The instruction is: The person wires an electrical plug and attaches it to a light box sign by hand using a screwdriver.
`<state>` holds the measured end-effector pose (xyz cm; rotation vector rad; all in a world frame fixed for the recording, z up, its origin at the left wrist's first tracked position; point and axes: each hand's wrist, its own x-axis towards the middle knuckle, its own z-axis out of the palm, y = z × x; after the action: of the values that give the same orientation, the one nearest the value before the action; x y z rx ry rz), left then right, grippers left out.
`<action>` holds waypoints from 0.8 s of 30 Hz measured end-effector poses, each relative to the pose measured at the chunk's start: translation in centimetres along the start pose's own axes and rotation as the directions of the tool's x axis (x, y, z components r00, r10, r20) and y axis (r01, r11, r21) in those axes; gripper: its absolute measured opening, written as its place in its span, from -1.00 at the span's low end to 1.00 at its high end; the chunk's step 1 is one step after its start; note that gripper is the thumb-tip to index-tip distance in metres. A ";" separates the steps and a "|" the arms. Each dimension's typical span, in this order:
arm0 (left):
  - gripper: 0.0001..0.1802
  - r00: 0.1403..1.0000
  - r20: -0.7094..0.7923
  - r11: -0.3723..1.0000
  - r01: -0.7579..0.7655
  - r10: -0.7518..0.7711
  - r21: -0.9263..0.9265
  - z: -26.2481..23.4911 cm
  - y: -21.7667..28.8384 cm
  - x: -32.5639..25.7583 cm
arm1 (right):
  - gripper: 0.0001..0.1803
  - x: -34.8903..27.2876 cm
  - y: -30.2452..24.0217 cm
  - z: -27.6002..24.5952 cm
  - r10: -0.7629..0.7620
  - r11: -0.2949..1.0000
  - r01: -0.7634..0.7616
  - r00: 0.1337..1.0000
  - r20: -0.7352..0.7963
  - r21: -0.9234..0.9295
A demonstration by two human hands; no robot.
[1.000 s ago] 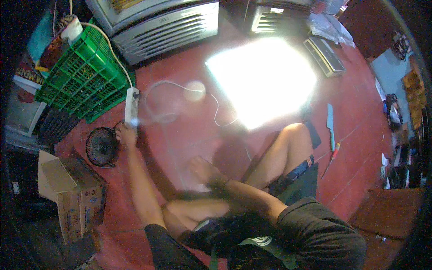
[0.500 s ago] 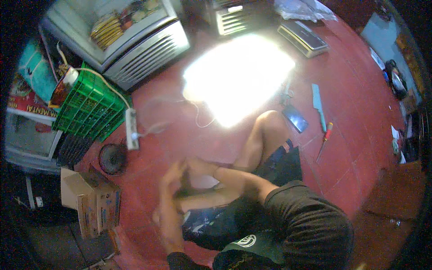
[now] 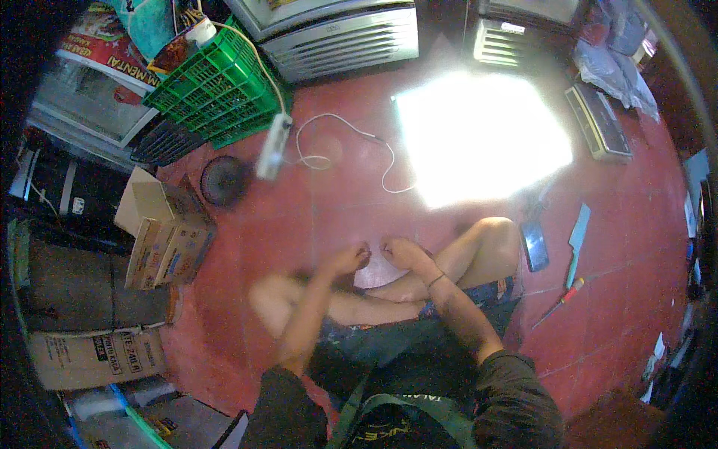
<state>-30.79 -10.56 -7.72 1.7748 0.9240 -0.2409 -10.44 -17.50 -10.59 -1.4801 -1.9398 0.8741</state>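
Note:
My left hand (image 3: 351, 258) is curled closed above my crossed legs. Level with it, a short gap to the right, my right hand (image 3: 402, 253) is also closed, with a thin dark band on its wrist. Whether anything small lies inside either set of fingers is hidden. Below and between the hands a pale patch (image 3: 374, 273) shows; I cannot tell if it is a thin sheet or glare. To the right of my knee lie a dark phone (image 3: 535, 246), a light-blue knife (image 3: 578, 230) and a screwdriver (image 3: 572, 290) with a red and yellow handle.
A glaring white lit panel (image 3: 482, 142) covers floor ahead, with a white cable (image 3: 389, 161) running near a power strip (image 3: 274, 146). At left are a green crate (image 3: 224, 86), a round dark object (image 3: 223, 181) and a cardboard box (image 3: 168, 243). A flat scale-like device (image 3: 600, 123) sits far right.
My hands were close together and blurred, with the right forearm reaching leftward; now they are apart, side by side and closed. The whole view has shifted, so the surroundings appear farther right.

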 end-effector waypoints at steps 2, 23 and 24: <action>-0.70 0.998 -0.062 1.000 0.013 -0.012 0.013 0.4 1.1 0.7 | -0.77 -0.4 1.9 0.0 0.139 0.987 -0.133 0.988 0.067 -0.087; -0.81 0.993 -0.098 0.997 0.065 -0.068 -0.032 -1.0 1.6 -0.3 | -0.74 -0.1 -1.8 -3.3 0.225 0.972 -0.199 0.941 0.252 -0.126; -0.80 0.994 -0.072 0.994 0.072 -0.079 -0.088 -1.3 1.1 -0.6 | -0.75 0.1 -2.2 -3.0 0.215 0.976 -0.204 0.952 0.217 -0.075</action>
<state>-30.85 -9.84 -6.05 1.6822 1.0422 -0.1809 -9.54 -17.34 -6.94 -1.7056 -2.0016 1.1352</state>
